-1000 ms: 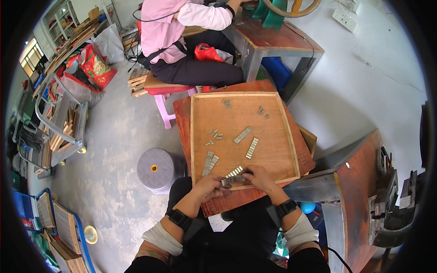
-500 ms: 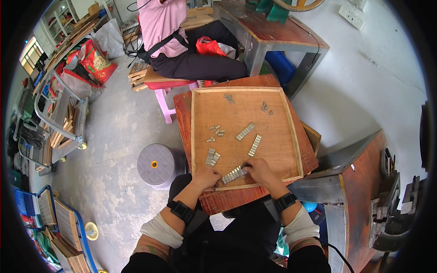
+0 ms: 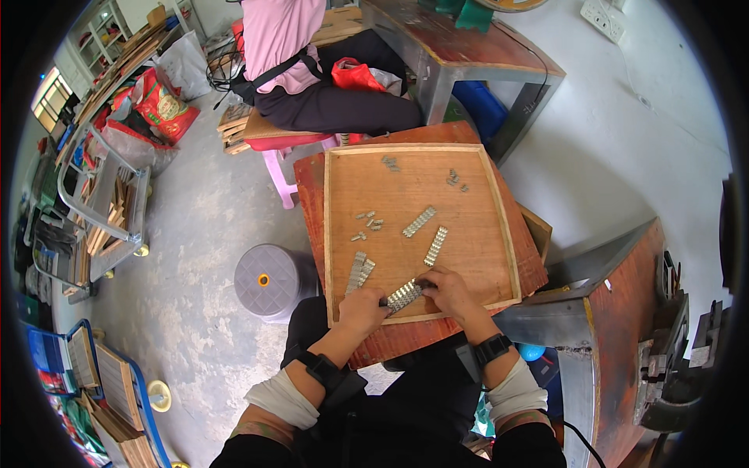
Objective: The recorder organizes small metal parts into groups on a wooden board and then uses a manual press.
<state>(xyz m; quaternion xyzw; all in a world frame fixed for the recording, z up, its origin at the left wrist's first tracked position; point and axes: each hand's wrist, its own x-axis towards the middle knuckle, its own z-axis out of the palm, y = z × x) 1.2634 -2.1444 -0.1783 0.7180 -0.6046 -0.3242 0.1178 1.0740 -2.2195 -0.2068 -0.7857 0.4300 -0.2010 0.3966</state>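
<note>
Between my two hands, near the front rim of a shallow wooden tray (image 3: pixel 468 269), is a strip of silvery metal links (image 3: pixel 404 296). My left hand (image 3: pixel 363 310) closes on its left end, and my right hand (image 3: pixel 448 290) pinches the right end. Just beyond my left hand lie more linked metal strips (image 3: pixel 359 269), side by side. Two further strips rest mid-tray, one link strip (image 3: pixel 420 222) tilted beside another link strip (image 3: pixel 436 246). Small loose metal pieces (image 3: pixel 370 221) sit in a cluster at the left, with other small pieces (image 3: pixel 391 163) toward the far rim.
The tray lies on a reddish wooden table (image 3: pixel 390 343). A grey round stool (image 3: pixel 269 282) stands to the left. Beyond the table sits a person in a pink top (image 3: pixel 282 39). A metal-framed bench (image 3: pixel 616 327) is at the right, a trolley (image 3: pixel 117 226) at the far left.
My left hand has moved from beside the strip onto its left end, shifting slightly right and up. The right hand keeps its pinch. The view has shifted a little.
</note>
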